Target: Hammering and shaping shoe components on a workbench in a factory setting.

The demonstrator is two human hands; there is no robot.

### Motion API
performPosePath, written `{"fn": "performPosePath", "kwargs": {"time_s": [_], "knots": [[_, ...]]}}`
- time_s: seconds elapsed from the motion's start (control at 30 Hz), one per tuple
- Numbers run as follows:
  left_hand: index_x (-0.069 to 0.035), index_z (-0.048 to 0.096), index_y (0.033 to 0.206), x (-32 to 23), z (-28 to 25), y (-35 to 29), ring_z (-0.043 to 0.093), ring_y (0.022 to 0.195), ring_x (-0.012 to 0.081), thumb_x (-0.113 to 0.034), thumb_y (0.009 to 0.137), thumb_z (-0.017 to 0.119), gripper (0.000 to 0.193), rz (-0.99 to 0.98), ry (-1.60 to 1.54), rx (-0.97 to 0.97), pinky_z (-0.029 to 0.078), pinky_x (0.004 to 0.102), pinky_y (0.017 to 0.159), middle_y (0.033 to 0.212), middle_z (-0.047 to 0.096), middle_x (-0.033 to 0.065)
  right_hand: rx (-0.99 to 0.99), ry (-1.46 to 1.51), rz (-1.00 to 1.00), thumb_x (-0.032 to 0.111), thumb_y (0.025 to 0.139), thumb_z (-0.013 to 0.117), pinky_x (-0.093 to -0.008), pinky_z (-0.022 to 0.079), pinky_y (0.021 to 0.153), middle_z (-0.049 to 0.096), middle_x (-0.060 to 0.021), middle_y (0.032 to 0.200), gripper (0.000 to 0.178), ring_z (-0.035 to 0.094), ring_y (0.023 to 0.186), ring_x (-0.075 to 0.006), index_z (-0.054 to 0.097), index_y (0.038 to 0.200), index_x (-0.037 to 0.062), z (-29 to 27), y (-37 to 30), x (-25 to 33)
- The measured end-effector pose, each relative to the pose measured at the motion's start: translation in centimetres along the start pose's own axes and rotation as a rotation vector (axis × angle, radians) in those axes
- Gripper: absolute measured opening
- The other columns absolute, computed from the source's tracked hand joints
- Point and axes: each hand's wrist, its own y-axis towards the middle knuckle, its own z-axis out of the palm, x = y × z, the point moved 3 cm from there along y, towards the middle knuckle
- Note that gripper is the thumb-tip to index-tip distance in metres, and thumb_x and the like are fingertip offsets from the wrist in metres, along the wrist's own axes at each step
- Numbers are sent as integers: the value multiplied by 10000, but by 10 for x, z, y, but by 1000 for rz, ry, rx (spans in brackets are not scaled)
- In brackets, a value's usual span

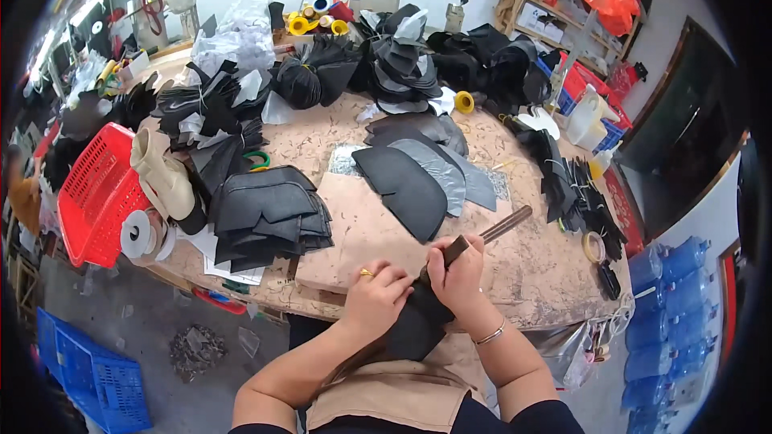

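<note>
At the table's near edge, my left hand (376, 299) is closed, pinching the edge of a black leather-like piece (418, 323) that hangs over my lap. Beside it, my right hand (460, 280) wraps around a hammer (505, 226), close to its dark block-like head; the flat brown handle sticks out to the far right. My right fingertips are near the same piece's edge, and whether they also grip it is hidden. Just beyond my hands, a black curved piece (406, 189) lies partly on a pale board (354, 229), overlapping several grey pieces (470, 177).
Stacked black pieces (265, 213) lie left, beside a beige boot (165, 177), white spools (143, 235) and a red basket (96, 193). Bundled black pieces (394, 60) line the far side. A tape roll (593, 247) lies right; blue water bottles (671, 297) stand beyond the edge.
</note>
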Motion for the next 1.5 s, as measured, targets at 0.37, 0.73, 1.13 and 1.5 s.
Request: {"fn": "performPosePath", "kwargs": {"time_s": [0.37,0.73,1.13,1.5], "knots": [[-61,657,914,-12,7,-1,588,946,200,-147,776,609,170,187,315,53,428,348,857,884,595,38,44,16,90,86,820,641,-377,389,742,581,-53,710,53,550,665,-272,596,792,94,0,0,5],[-146,699,887,-8,1,-12,559,993,226,-161,737,728,154,-118,30,-143,322,451,957,890,613,-3,19,61,135,110,835,644,-391,401,757,608,-68,736,46,550,683,-298,613,816,80,1,-5,-1],[-48,642,802,-12,72,62,595,823,319,-80,772,617,50,187,-196,248,496,405,749,877,600,97,-241,-258,255,115,839,629,-419,412,721,588,-121,715,82,533,741,-335,599,810,45,-59,-29,-35],[-69,673,955,-8,52,58,578,972,272,-17,729,629,236,413,-86,334,512,369,816,960,602,46,-219,-119,331,113,861,600,-396,404,762,616,-79,720,74,540,762,-300,618,814,58,-58,-11,-31]]}}
